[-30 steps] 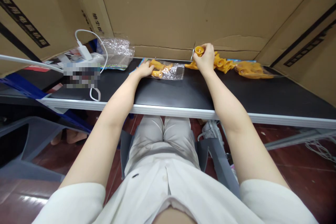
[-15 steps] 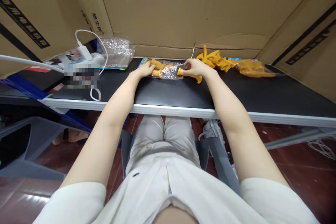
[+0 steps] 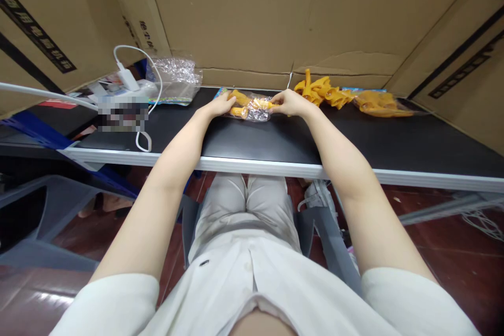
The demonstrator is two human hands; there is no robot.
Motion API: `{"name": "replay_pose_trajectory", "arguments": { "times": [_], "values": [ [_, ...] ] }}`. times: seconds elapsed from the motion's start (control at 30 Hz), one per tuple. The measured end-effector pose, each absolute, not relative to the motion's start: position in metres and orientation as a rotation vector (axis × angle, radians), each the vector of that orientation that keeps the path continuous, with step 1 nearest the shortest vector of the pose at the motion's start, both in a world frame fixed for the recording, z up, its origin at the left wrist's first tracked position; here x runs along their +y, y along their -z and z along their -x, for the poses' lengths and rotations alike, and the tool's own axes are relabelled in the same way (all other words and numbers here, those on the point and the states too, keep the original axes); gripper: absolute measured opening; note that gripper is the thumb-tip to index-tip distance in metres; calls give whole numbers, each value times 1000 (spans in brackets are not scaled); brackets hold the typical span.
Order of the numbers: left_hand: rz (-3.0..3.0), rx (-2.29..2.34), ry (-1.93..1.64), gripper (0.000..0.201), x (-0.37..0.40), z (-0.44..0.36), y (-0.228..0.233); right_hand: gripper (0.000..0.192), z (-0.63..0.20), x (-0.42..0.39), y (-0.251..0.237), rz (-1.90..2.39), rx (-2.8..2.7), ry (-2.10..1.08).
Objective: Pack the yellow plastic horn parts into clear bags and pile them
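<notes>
A clear plastic bag (image 3: pixel 255 116) lies on the black tabletop in front of me with orange bone-shaped plastic pieces (image 3: pixel 238 111) inside. My left hand (image 3: pixel 220 105) grips its left end, fingers closed over the film and partly hiding a coloured card. At the bag's right end, my right hand (image 3: pixel 289 102) pinches another orange piece, whose tip reaches into the bag's mouth. Most of that piece is covered by my fingers. Just beyond my right hand rests a loose pile of similar orange pieces (image 3: pixel 323 89).
A filled bag of orange pieces (image 3: pixel 381 103) lies at the right. At the left are a flat clear bag (image 3: pixel 177 84), a white plug with a cable (image 3: pixel 128 79) and a blurred-out item (image 3: pixel 123 114). Cardboard walls (image 3: pixel 244 21) enclose the back and sides.
My right hand has moved slightly left, bringing the orange piece from beside the bag into its mouth. My left hand stays at the bag's left end, shifted a little right.
</notes>
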State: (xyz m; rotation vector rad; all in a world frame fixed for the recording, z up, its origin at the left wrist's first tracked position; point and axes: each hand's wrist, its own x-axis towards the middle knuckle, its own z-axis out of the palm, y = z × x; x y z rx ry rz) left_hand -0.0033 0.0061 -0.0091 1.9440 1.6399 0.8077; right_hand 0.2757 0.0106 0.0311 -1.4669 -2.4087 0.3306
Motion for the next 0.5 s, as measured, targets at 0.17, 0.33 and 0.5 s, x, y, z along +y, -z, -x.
{"name": "replay_pose_trajectory", "arguments": {
  "times": [0.17, 0.33, 0.5],
  "values": [
    [-1844, 1552, -948, 67, 15, 5, 18, 31, -273, 10, -30, 1415, -2270, -495],
    [-1835, 1482, -970, 63, 13, 2, 17, 23, -272, 5, -35, 1427, -2144, -616],
    [-1841, 1534, -894, 61, 8, -3, 11, 22, -272, 3, -36, 1386, -2065, -646]
  ]
}}
